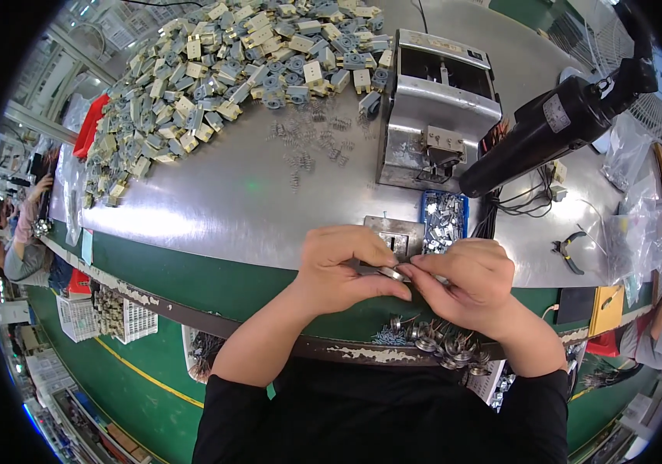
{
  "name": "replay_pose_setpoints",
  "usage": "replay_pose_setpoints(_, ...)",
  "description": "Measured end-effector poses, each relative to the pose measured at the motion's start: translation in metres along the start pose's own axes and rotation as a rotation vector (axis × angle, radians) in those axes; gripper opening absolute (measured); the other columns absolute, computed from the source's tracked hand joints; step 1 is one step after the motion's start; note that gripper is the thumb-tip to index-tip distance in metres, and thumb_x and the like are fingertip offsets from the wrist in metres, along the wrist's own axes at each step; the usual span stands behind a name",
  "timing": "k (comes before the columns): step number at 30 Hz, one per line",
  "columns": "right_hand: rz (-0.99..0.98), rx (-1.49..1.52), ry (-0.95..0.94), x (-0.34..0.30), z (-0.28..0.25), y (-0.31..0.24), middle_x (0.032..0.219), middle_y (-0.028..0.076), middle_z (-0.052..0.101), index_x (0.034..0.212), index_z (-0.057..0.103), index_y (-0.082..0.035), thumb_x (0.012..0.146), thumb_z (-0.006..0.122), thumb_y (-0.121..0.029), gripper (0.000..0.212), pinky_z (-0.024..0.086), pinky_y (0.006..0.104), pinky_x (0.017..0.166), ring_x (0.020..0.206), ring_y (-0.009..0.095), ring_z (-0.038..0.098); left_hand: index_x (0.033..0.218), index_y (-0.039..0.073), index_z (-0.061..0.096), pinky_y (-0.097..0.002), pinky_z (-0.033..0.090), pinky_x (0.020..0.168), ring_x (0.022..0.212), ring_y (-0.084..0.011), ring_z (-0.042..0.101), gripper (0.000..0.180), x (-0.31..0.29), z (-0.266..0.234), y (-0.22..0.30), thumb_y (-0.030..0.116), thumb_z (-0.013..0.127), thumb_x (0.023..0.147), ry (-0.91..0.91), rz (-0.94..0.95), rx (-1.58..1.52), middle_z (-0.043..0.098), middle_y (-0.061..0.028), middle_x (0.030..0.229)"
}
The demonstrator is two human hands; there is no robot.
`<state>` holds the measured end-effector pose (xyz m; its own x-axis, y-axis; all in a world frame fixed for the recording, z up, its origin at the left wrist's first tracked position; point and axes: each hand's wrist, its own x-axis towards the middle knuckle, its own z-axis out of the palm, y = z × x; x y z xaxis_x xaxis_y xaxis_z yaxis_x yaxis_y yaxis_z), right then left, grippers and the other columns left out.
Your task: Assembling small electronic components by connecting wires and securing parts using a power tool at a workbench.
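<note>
Above the near edge of the bench, my left hand (344, 267) pinches a small round metal part (391, 273) between thumb and forefinger. My right hand (466, 280) meets it from the other side, thumb and fingertips pressed together at the part's right edge. Whatever lies between those right fingertips is too small to make out. Just beyond the hands sits a metal fixture block (381, 226) with slots. Next to it is a blue tray (466, 207) heaped with small metal pieces. Several round metal parts with wires (455, 349) lie below my right hand, beside some small screws (390, 337).
A large pile of grey and cream plastic housings (230, 66) covers the far left, with loose springs (300, 160) before it. A metal bench machine (441, 108) and a black cylinder (543, 135) stand beyond the tray. Pliers (571, 253) lie at right. Other people work on both sides.
</note>
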<state>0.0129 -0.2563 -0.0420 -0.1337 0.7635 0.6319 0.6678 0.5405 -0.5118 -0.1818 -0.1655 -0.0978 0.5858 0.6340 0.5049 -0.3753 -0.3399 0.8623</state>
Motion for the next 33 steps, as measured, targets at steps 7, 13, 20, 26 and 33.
replay_pose_setpoints(7, 0.076, 0.072, -0.056, 0.003, -0.003, -0.002, 0.071, 0.010, 0.072, 0.103, 0.077, 0.002, 0.081, 0.080, -0.002, 0.023, 0.050, 0.0269, 0.051, 0.052, 0.018, 0.065, 0.096, 0.000, 0.074, -0.0309, 0.059, 0.067, 0.076, -0.0244, 0.077, 0.024, 0.010, -0.015, 0.022, -0.005, 0.081, 0.075, -0.106, 0.058, 0.379, 0.076, -0.0122, 0.083)
replay_pose_setpoints(13, 0.334, 0.301, -0.196, 0.007, -0.005, -0.006, 0.087, 0.019, 0.075, 0.125, 0.068, 0.009, 0.091, 0.069, -0.003, 0.036, 0.054, 0.0309, 0.068, 0.068, 0.023, 0.071, 0.095, 0.003, 0.072, -0.0308, 0.059, 0.065, 0.073, -0.0254, 0.076, 0.024, 0.016, -0.007, 0.010, -0.006, 0.077, 0.073, 0.161, 0.274, 0.718, 0.076, -0.0115, 0.083)
replay_pose_setpoints(20, 0.325, 0.316, -0.247, 0.008, -0.015, -0.004, 0.086, 0.017, 0.075, 0.125, 0.069, 0.007, 0.093, 0.067, -0.003, 0.033, 0.053, 0.0292, 0.067, 0.068, 0.020, 0.070, 0.105, -0.001, 0.067, -0.0303, 0.059, 0.068, 0.078, -0.0213, 0.076, 0.021, 0.009, 0.000, 0.015, -0.004, 0.073, 0.084, 0.099, 0.021, 0.483, 0.076, -0.0123, 0.092)
replay_pose_setpoints(26, 0.497, 0.431, -0.298, 0.004, -0.022, -0.002, 0.075, 0.009, 0.072, 0.120, 0.074, 0.002, 0.092, 0.068, -0.002, 0.029, 0.046, 0.0252, 0.058, 0.061, 0.009, 0.061, 0.111, -0.006, 0.064, -0.0301, 0.058, 0.060, 0.072, -0.0229, 0.072, 0.021, -0.002, -0.002, 0.007, 0.014, 0.058, 0.104, -0.236, -0.695, -0.803, 0.072, -0.0144, 0.086)
replay_pose_setpoints(33, 0.424, 0.445, -0.331, 0.004, -0.024, -0.006, 0.084, 0.010, 0.074, 0.120, 0.073, 0.004, 0.089, 0.069, 0.000, 0.031, 0.047, 0.0252, 0.058, 0.066, 0.008, 0.063, 0.115, -0.003, 0.065, -0.0268, 0.055, 0.056, 0.063, -0.0187, 0.071, 0.020, 0.001, -0.005, 0.017, 0.015, 0.061, 0.105, -0.193, -0.755, -0.753, 0.072, -0.0121, 0.082)
